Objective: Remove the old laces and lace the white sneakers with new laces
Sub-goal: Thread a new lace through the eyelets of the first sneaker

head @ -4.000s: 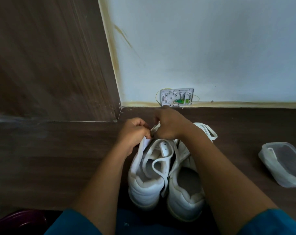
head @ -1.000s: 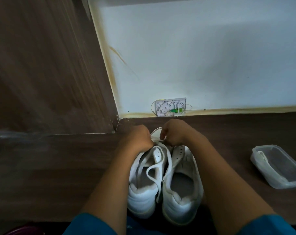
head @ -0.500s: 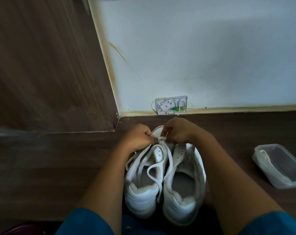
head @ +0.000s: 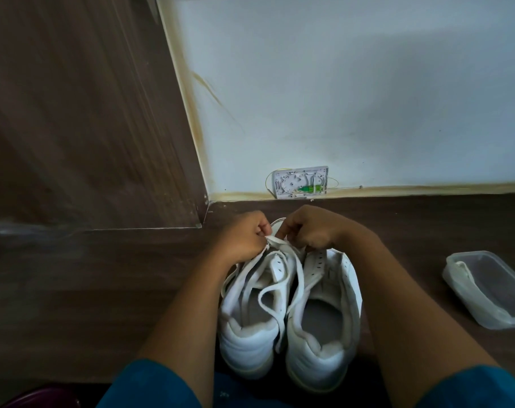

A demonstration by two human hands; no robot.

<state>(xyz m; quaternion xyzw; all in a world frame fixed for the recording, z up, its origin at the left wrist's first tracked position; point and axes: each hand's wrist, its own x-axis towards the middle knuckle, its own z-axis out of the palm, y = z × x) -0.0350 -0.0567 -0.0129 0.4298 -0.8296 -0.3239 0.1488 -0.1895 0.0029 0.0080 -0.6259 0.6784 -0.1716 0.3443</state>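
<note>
Pinching white lace (head: 277, 242) with left hand (head: 244, 240) at toe end of left sneaker (head: 244, 343); right hand (head: 306, 231) curled on same lace, just beside. Slack loop of lace over left sneaker's opening. Right sneaker (head: 318, 366) touching alongside, heels toward camera, on dark wood surface (head: 103, 290). Clear plastic container (head: 492, 316) well apart, right.

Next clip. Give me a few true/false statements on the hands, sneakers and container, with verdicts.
1. The left hand and right hand both pinch the flat white lace at the toe end of the left white sneaker. True.
2. The sneakers' toes point toward the person. False: the heels face the person.
3. The clear rectangular plastic container sits right of the sneakers on the dark wooden surface. True.
4. The other sneaker's visible eyelets are laced. False: the right white sneaker shows empty eyelets.
</note>
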